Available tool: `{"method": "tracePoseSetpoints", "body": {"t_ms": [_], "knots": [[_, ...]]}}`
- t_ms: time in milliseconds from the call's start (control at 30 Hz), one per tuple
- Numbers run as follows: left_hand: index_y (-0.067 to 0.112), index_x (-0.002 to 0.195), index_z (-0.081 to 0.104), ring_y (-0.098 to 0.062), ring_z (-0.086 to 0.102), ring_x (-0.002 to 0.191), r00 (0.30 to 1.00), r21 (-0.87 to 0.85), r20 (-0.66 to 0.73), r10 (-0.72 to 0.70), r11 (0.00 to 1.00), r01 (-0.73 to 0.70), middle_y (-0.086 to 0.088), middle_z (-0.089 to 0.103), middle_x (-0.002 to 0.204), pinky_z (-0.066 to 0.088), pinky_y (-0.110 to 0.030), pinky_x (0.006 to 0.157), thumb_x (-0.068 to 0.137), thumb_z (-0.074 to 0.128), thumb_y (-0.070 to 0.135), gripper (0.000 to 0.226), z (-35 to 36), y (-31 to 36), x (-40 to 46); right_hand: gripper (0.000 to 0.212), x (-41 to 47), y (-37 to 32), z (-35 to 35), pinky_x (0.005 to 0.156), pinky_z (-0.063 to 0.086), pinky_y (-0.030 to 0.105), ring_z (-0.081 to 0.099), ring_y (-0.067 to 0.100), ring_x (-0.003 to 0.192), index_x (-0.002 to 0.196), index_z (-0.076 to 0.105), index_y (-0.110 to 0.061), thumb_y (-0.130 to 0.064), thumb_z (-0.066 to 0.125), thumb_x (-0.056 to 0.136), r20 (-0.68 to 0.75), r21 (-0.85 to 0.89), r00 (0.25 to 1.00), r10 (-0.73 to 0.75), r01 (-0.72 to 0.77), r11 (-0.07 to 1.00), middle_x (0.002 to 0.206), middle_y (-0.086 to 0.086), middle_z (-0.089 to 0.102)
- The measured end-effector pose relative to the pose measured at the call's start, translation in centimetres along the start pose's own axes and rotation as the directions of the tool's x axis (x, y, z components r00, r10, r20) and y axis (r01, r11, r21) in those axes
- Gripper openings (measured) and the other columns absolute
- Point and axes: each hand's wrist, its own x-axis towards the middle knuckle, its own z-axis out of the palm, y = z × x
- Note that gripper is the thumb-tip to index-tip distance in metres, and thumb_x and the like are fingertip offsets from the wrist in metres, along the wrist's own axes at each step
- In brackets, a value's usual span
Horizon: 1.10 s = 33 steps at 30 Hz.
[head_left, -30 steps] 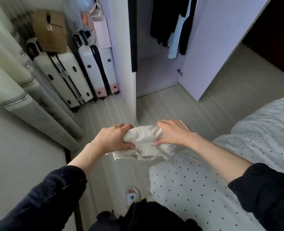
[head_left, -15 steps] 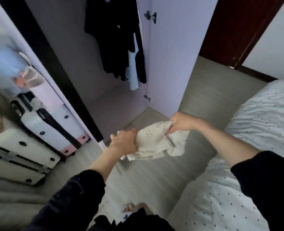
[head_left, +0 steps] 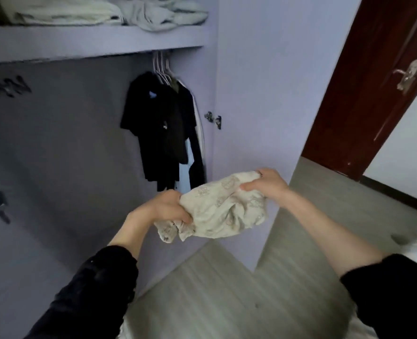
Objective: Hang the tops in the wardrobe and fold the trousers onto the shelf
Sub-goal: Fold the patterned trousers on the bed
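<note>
Done: dark tops [head_left: 163, 128] hung at 12 o'clock | Held: left hand [head_left: 168, 207] and right hand [head_left: 263, 183] grip cream garment [head_left: 223, 211] (bunched) | Left: shelf [head_left: 92, 42] at 11 o'clock

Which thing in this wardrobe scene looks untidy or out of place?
On the wardrobe shelf, the pale clothes lie rumpled, one edge drooping over the front. The cream garment both hands grip is bunched, not folded.
</note>
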Motion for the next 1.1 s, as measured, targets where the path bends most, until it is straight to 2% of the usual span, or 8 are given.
{"method": "tracePoseSetpoints", "body": {"t_ms": [200,467,600,667,767,933,1000,1100], "knots": [[0.016,0.096,0.061,-0.011,0.062,0.089,0.975,-0.156,-0.222,0.007,0.987,-0.042,0.003,0.066,0.093,0.048,-0.025,0.076,0.062,0.072,0.027,0.038,-12.8,3.5,2.2,0.012,9.7,-12.6,-1.9,0.068,0.044,0.025,0.058,0.018,0.086,0.092,0.061,-0.011,-0.013,0.069,0.083,0.000,0.013,0.956,-0.295,0.295,0.956,0.092,0.004,0.062],[0.033,0.095,0.057,-0.004,0.057,0.081,0.769,-0.079,-0.639,0.015,0.993,-0.085,0.012,0.060,0.092,0.043,-0.018,0.065,0.047,0.071,0.039,0.051,-30.8,4.7,1.1,0.043,19.7,-29.0,-0.2,0.081,0.033,0.025,0.050,0.024,0.113,0.133,0.038,-0.010,-0.032,0.047,0.098,0.015,-0.167,0.707,-0.707,0.699,0.696,0.129,0.009,0.051],[0.027,0.104,0.058,-0.009,0.058,0.083,0.662,-0.073,-0.749,-0.004,0.994,-0.076,0.007,0.060,0.096,0.045,-0.017,0.062,0.070,0.078,0.022,0.040,-40.5,3.5,-0.2,0.034,23.2,-38.9,3.1,0.084,0.036,0.027,0.051,0.019,0.107,0.125,0.045,-0.007,-0.028,0.048,0.098,0.035,-0.104,0.560,-0.828,0.826,0.554,0.113,0.004,0.054],[0.024,0.111,0.058,-0.016,0.057,0.098,0.641,-0.020,-0.767,-0.023,1.000,0.012,0.004,0.060,0.106,0.047,-0.024,0.081,0.065,0.078,0.032,0.050,-44.9,3.3,-0.4,0.028,25.2,-43.5,4.4,0.078,0.037,0.025,0.052,0.018,0.099,0.116,0.049,-0.006,-0.026,0.051,0.096,0.015,-0.059,0.546,-0.838,0.837,0.544,0.107,0.003,0.053],[0.022,0.124,0.051,-0.018,0.049,0.113,0.640,0.018,-0.764,-0.087,0.988,0.156,0.002,0.052,0.124,0.038,-0.029,0.098,0.079,0.071,0.036,0.051,-51.4,2.4,0.2,0.048,29.3,-50.4,6.2,0.097,0.045,0.035,0.055,0.024,0.113,0.126,0.048,-0.003,-0.030,0.063,0.089,0.032,0.123,0.606,-0.795,0.787,0.605,0.126,0.009,0.056],[0.018,0.140,0.040,-0.028,0.043,0.128,0.430,0.252,-0.900,0.069,0.888,0.385,-0.011,0.042,0.142,0.037,-0.035,0.105,0.086,0.066,0.026,0.061,-57.8,-1.9,6.4,0.060,35.3,-56.5,10.9,0.105,0.036,0.034,0.044,0.029,0.127,0.140,0.037,-0.008,-0.022,0.064,0.089,-0.007,0.010,0.625,-0.780,0.780,0.625,0.140,0.015,0.043],[0.021,0.141,0.040,-0.026,0.039,0.131,0.457,0.348,-0.874,0.167,0.871,0.347,-0.009,0.041,0.144,0.033,-0.035,0.108,0.094,0.051,0.029,0.049,-57.1,-3.0,9.4,0.055,36.2,-55.7,13.1,0.111,0.029,0.034,0.037,0.028,0.134,0.143,0.036,-0.014,-0.029,0.056,0.093,0.025,-0.135,0.526,-0.850,0.844,0.518,0.147,0.013,0.036],[0.038,0.146,0.023,-0.022,0.009,0.145,0.655,0.469,-0.752,0.073,0.758,0.453,0.007,0.015,0.157,0.004,-0.046,0.117,0.099,0.021,0.050,0.049,-53.9,-4.3,12.9,0.049,36.7,-52.3,16.6,0.115,0.021,0.033,0.027,0.017,0.141,0.146,0.031,-0.030,-0.043,0.034,0.099,0.400,-0.402,0.364,-0.841,0.894,0.196,0.154,-0.002,0.028]]}}
